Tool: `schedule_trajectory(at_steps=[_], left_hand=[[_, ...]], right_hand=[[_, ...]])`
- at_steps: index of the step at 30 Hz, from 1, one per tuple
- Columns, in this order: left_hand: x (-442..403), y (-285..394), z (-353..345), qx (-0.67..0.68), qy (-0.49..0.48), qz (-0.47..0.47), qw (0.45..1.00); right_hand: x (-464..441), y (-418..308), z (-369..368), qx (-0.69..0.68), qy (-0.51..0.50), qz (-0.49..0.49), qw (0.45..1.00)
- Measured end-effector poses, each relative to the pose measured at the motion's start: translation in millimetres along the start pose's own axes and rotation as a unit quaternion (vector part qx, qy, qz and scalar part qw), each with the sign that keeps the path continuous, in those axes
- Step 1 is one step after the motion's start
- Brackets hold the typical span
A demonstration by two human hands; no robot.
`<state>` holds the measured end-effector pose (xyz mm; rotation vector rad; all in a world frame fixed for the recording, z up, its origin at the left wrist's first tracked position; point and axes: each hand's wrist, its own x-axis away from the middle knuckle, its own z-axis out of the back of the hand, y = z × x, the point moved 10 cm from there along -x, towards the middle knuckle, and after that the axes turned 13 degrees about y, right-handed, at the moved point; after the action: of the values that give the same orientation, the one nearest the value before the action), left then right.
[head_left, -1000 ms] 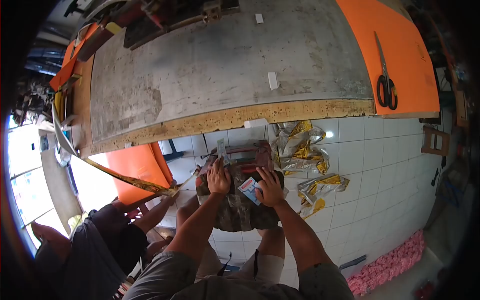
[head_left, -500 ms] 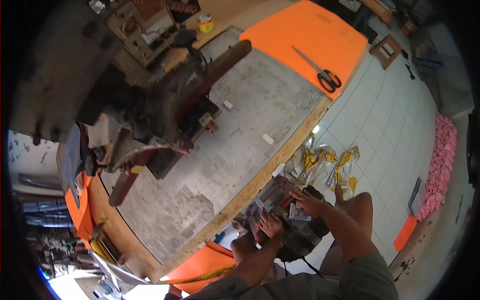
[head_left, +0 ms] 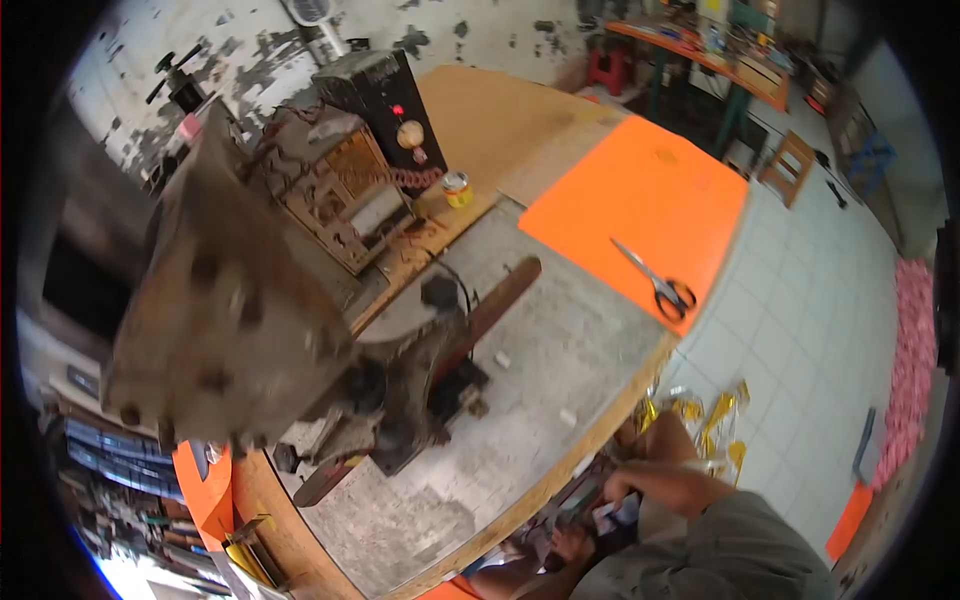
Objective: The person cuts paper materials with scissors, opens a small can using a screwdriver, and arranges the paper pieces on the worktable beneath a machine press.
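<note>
Low at the table's front edge, both hands are over a dark, cluttered spot on my lap with reddish and pale pieces. My left hand (head_left: 573, 543) has its fingers curled against something dark. Farther right, my right hand (head_left: 618, 486) is bent downward with closed fingers, beside a small pale printed piece (head_left: 606, 517). What either hand holds is too small and dim to make out. The worn wooden table edge (head_left: 520, 527) lies just beyond them.
A heavy metal press (head_left: 235, 310) covers the table's left. Black-handled scissors (head_left: 672, 298) lie on an orange sheet (head_left: 625, 205). A yellow tin (head_left: 457, 190) stands near an opened electrical box (head_left: 345, 200). Crumpled gold-silver wrapping (head_left: 722, 415) is on the tiled floor.
My view has tilted up, so table, scissors and hands sit lower in the picture and the back wall shows. The right hand's fingers, stretched out before, are now bent.
</note>
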<state>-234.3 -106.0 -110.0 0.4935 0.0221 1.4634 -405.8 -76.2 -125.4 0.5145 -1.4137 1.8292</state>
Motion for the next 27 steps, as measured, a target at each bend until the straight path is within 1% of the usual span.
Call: schedule_trajectory(at_steps=[2,3,4,5,6,7,8,10,12,13,15,16,18,19,20,21,22,23,25,27], left_hand=[[-0.8,-10.8,-23.4,-0.021,0.055,-0.087,0.994],[1.9,-16.4,-27.2,0.008,-0.025,-0.036,0.999],[-4.0,-13.0,-33.0,0.047,-0.102,0.012,0.994],[-4.3,0.3,-39.6,-0.031,-0.15,-0.091,0.984],[3.0,9.5,-46.6,-0.106,-0.196,-0.195,0.955],[-2.7,20.3,-37.1,-0.119,-0.195,-0.26,0.938],[0.0,34.3,-28.5,-0.135,-0.193,-0.324,0.916],[-42.5,-6.4,-34.8,-0.067,-0.142,-0.131,0.979],[-57.6,-7.8,-30.2,-0.017,-0.234,-0.02,0.972],[-65.6,-5.5,-23.1,0.0,-0.272,0.038,0.962],[-88.7,31.8,35.6,0.006,-0.176,-0.072,0.982],[-88.8,53.0,71.6,0.007,-0.129,-0.125,0.984],[-88.0,102.3,166.3,0.107,-0.007,-0.185,0.977],[-85.7,121.1,213.1,0.154,0.056,-0.208,0.964],[-82.5,127.8,236.1,0.152,0.026,-0.191,0.969],[-76.8,129.1,252.2,0.152,-0.005,-0.171,0.974],[-70.8,118.0,261.9,0.177,-0.008,-0.115,0.977],[-63.0,119.6,278.1,0.24,-0.022,-0.095,0.966],[-47.5,101.7,282.7,0.246,-0.063,-0.111,0.961],[-31.5,86.4,285.7,0.345,-0.126,-0.065,0.928]], right_hand=[[-19.0,19.9,-12.0,-0.013,-0.077,-0.023,0.997],[-30.7,28.9,-21.4,-0.021,-0.093,-0.037,0.995],[-40.8,39.1,-30.0,-0.039,-0.085,-0.047,0.995],[-58.6,47.2,-46.3,-0.085,-0.031,-0.029,0.995],[-74.9,55.4,-61.7,-0.128,0.02,-0.006,0.992],[-72.9,61.7,-66.9,-0.172,0.072,0.014,0.982],[-58.4,64.9,-62.6,-0.191,0.099,-0.002,0.977],[-30.3,39.9,-35.4,-0.231,0.157,-0.025,0.96],[8.5,34.1,8.8,-0.259,0.225,-0.055,0.938],[40.2,25.6,39.3,-0.272,0.306,-0.059,0.91],[125.4,15.3,116.0,-0.286,0.47,-0.066,0.833],[182.8,-4.5,154.8,-0.259,0.57,-0.042,0.779],[254.3,-32.0,192.6,-0.256,0.589,-0.033,0.766],[274.8,-35.5,197.8,-0.269,0.585,-0.038,0.764],[288.9,-44.5,195.3,-0.287,0.573,-0.044,0.766],[305.4,-58.5,199.7,-0.337,0.557,-0.039,0.758],[320.5,-69.4,206.3,-0.382,0.541,-0.037,0.748],[337.8,-83.7,214.0,-0.391,0.562,-0.004,0.729],[364.1,-107.8,224.6,-0.408,0.608,0.062,0.678],[384.2,-114.8,235.2,-0.378,0.682,0.104,0.617]])
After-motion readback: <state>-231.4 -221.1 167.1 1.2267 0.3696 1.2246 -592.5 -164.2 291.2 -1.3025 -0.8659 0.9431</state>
